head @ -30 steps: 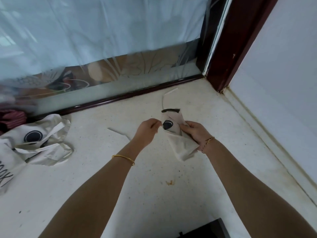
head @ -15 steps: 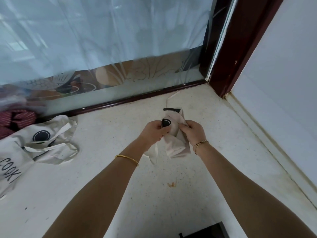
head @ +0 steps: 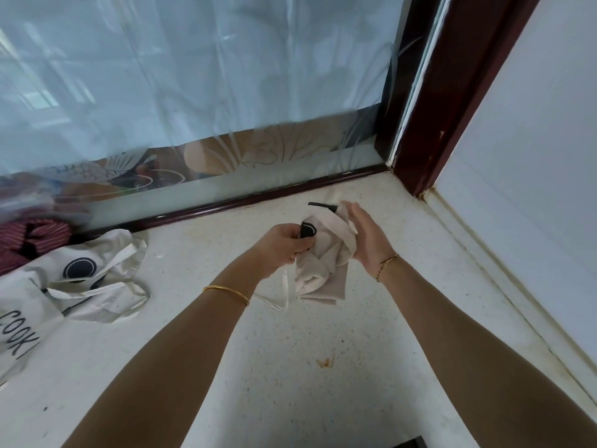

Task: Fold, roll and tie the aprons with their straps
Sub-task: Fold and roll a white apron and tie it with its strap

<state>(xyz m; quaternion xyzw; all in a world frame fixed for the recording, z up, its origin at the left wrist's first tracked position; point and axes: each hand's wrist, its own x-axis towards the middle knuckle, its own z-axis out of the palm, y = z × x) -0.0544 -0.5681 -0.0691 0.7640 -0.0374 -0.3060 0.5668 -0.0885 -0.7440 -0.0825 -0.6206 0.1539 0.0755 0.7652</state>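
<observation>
On the pale desk (head: 226, 367) one cream apron (head: 74, 286) lies at the far left, loose and not folded, with a striped cloth (head: 29, 240) behind it, so I judge that much of the task is left. The rolled apron (head: 323, 263) is held up above the desk near the window corner; its strap (head: 284, 292) hangs in a loop below, so the tying seems not finished. The left hand (head: 284, 244) is closed around the bundle's top by the black patch, while the right hand (head: 368, 240) is spread flat, palm against the bundle's side.
</observation>
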